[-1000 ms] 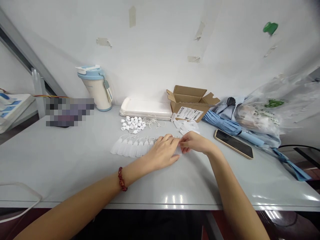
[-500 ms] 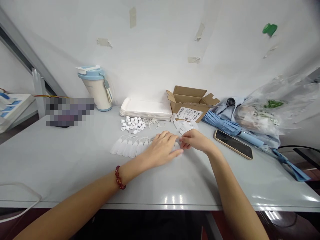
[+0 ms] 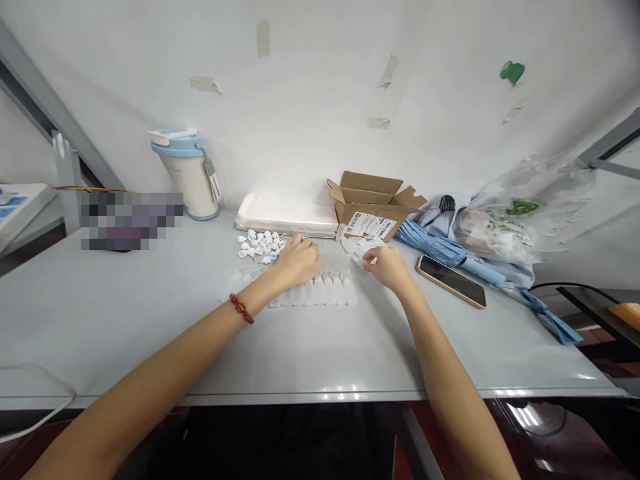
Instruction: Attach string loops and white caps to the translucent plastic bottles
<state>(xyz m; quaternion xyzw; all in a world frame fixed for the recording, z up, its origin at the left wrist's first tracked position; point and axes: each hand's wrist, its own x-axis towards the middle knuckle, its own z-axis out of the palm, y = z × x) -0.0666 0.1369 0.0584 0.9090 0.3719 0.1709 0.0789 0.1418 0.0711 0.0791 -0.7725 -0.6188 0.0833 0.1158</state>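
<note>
I am finding a white printed label (image 3: 371, 227) on the front of the open cardboard box (image 3: 373, 198), but its lines are coming through too small for me to read. The strap tag (image 3: 214, 185) on the blue-lidded cup (image 3: 187, 180) at far left is carrying lettering that I am not managing to make out, and the green print on the clear plastic bag (image 3: 500, 230) at far right is defeating me too.

The left arm is slanting in from near left, a red bead bracelet (image 3: 241, 309) circling its wrist. Its hand, the left hand (image 3: 297, 261), is lying palm down with bent fingers at the pale strings (image 3: 300, 232), just right of the small white caps (image 3: 260, 245); I cannot tell whether it is gripping any. The right arm is angling in from near right, and the right hand (image 3: 387, 267) is keeping thumb and forefinger narrow at the near edge of the loose translucent pieces (image 3: 359, 248); I cannot tell whether it is pinching one.

The row of translucent tags (image 3: 330, 291) is lying flat on the bench (image 3: 320, 353), strings pointing far, the left forearm and wrist partly covering its left part. The phone (image 3: 451, 281) is resting right of the right hand
</note>
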